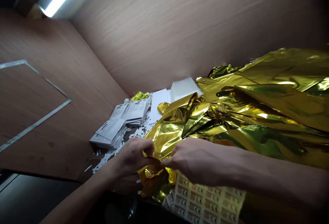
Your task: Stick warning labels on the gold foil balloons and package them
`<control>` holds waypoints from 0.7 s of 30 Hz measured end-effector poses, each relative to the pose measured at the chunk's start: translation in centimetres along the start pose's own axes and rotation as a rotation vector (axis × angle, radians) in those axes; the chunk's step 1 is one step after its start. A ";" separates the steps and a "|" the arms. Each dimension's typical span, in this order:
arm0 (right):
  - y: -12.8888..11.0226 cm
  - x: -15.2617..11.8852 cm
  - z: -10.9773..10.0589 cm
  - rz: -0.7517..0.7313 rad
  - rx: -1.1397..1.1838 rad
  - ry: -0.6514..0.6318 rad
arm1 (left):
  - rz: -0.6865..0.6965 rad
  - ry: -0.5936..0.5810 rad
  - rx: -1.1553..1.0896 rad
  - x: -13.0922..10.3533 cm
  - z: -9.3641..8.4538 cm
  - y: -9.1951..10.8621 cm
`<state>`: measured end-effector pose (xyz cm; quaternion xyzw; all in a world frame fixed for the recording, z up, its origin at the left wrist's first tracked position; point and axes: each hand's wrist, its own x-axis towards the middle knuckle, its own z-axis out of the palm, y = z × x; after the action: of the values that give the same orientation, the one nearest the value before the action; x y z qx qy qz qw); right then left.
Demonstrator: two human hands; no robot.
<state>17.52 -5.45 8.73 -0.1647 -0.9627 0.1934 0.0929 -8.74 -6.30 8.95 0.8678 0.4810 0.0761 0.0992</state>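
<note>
Shiny gold foil sheeting (262, 114) lies crumpled in a large heap from the middle to the right edge. My left hand (135, 153) pinches the near left edge of this foil between thumb and fingers. Right beside it, my right hand (186, 157) is closed on the same foil, its fingertips close to my left thumb. A small gathered piece of foil hangs below both hands. Under my right wrist is a sheet of printed labels (209, 200) with rows of repeated marks. The fingertips are partly hidden by the hands themselves.
Stacks of printed white cards (110, 129) stand at the left, with white paper scraps (106, 158) scattered around. Behind them lie yellow labels (140, 96) and a pile of clear plastic sleeves (183, 88). Wooden panels (180, 28) enclose the back and left.
</note>
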 end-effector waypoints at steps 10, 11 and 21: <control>-2.2 1.0 6.6 0.167 -0.191 -0.194 | 0.326 0.077 0.079 10.9 -4.5 4.4; -1.7 0.8 6.4 0.130 -0.205 -0.227 | 0.363 0.091 0.122 12.3 -4.6 5.1; -0.7 2.8 8.7 0.365 -0.144 -0.226 | 0.373 -0.012 0.195 29.1 -13.0 16.0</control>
<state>12.61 -8.02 1.38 -0.3197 -0.9325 0.1552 -0.0642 16.75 11.44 26.52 0.9476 0.3167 0.0410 0.0017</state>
